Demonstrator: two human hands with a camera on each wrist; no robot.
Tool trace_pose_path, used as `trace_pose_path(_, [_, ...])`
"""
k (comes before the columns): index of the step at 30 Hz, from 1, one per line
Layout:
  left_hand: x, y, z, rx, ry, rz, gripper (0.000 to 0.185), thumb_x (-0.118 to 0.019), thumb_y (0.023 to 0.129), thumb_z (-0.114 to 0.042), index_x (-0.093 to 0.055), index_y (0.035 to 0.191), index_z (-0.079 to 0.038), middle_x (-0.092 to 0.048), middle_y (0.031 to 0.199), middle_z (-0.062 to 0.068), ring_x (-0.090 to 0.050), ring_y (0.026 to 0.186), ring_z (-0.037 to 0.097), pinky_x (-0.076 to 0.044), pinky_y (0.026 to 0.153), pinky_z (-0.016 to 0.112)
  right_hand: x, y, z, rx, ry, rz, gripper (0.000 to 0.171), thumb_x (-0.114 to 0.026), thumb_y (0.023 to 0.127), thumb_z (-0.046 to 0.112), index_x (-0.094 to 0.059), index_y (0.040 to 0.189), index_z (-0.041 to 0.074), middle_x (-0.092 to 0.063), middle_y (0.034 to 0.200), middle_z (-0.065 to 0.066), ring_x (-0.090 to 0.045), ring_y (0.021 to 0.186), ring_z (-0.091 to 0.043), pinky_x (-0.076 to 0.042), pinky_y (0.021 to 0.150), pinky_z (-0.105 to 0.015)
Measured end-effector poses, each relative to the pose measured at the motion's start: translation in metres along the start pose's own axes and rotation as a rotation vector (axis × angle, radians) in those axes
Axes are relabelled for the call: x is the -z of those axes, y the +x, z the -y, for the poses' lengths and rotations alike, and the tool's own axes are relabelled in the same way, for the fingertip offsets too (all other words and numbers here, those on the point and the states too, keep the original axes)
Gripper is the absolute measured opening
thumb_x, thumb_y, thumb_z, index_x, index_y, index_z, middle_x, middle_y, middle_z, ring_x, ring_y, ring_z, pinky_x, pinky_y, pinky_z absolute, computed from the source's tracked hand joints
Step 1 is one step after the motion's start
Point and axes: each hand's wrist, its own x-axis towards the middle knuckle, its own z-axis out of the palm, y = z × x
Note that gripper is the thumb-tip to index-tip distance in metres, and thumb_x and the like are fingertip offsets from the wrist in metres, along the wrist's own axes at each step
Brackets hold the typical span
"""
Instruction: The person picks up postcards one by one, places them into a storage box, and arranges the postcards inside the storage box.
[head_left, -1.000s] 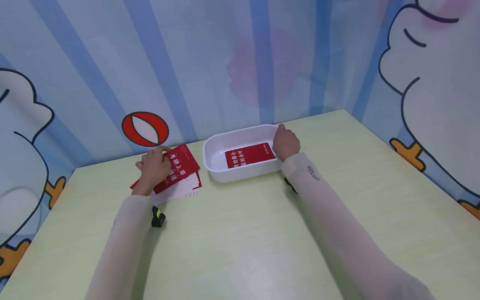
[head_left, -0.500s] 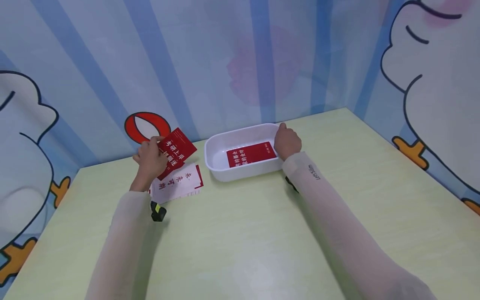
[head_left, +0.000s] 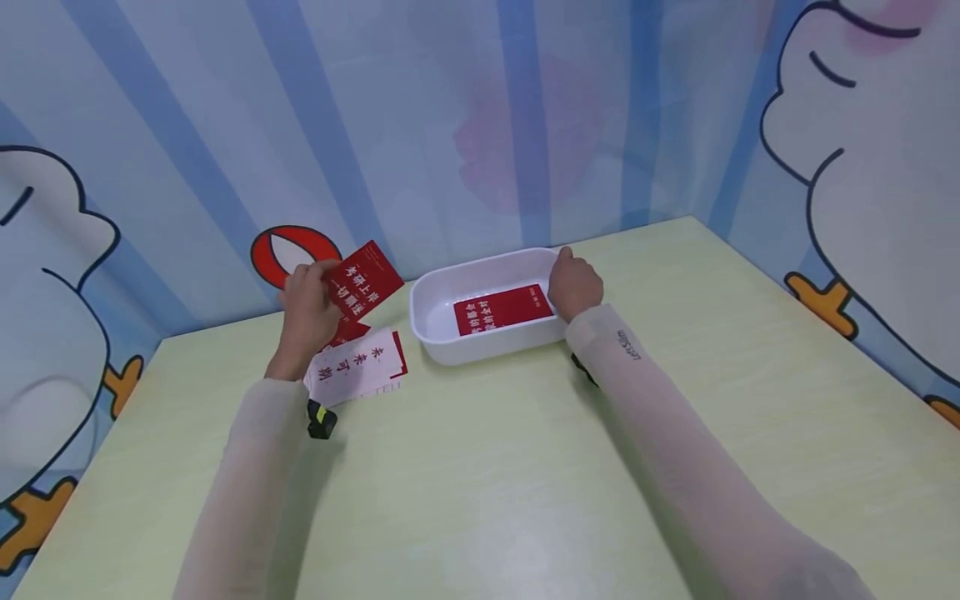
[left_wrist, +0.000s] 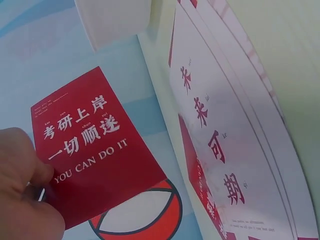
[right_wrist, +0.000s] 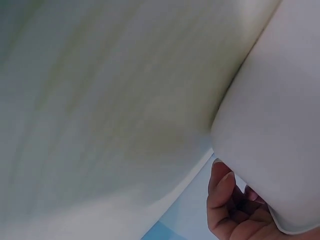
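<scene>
My left hand (head_left: 309,310) pinches a red card (head_left: 365,279) with white Chinese lettering and holds it up over the table. In the left wrist view that card (left_wrist: 95,150) also reads "YOU CAN DO IT", with thumb and finger at its lower left edge. Below it lies a small pile: a white card (head_left: 356,364) with red characters on top, and a red card (head_left: 348,332) partly under the hand. My right hand (head_left: 575,285) grips the right end of a white plastic basin (head_left: 491,345). Inside the basin rests another red card (head_left: 502,310). In the right wrist view, curled fingers (right_wrist: 222,192) meet the basin's rim.
The pale yellow-green table (head_left: 480,483) runs back to a blue striped backdrop (head_left: 420,125) printed with a red and white ball (head_left: 273,254). Large white cartoon figures cover the side panels. The basin stands close to the backdrop, right of the card pile.
My left hand has lifted the red card off the pile, raising it up and slightly right, which uncovers the white card's characters. My right hand stays at the basin's end.
</scene>
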Motion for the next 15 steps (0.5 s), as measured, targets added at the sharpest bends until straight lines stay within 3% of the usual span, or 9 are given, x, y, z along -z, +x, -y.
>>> trace_pose_path(9, [0.004, 0.001, -0.006, -0.037, -0.042, -0.032, 0.043, -0.056, 0.095, 0.004, -0.051, 0.138, 0.001, -0.054, 0.133, 0.024, -0.045, 0.124, 0.038, -0.040, 0.110, 0.060, 0.001, 0.000, 0.000, 0.005, 0.020, 0.012, 0.048, -0.051, 0.102, 0.013, -0.036, 0.144, -0.005, -0.062, 0.126, -0.024, -0.063, 0.119, -0.034, -0.054, 0.099, -0.045])
trace_pose_path(15, [0.006, 0.001, -0.012, -0.117, -0.097, -0.081, 0.047, -0.062, 0.092, 0.002, -0.051, 0.138, -0.003, -0.055, 0.135, 0.020, -0.047, 0.125, 0.034, -0.041, 0.110, 0.059, 0.004, -0.003, -0.001, -0.010, 0.043, 0.020, 0.046, -0.050, 0.102, 0.012, -0.036, 0.143, -0.005, -0.060, 0.126, -0.025, -0.063, 0.118, -0.035, -0.054, 0.099, -0.046])
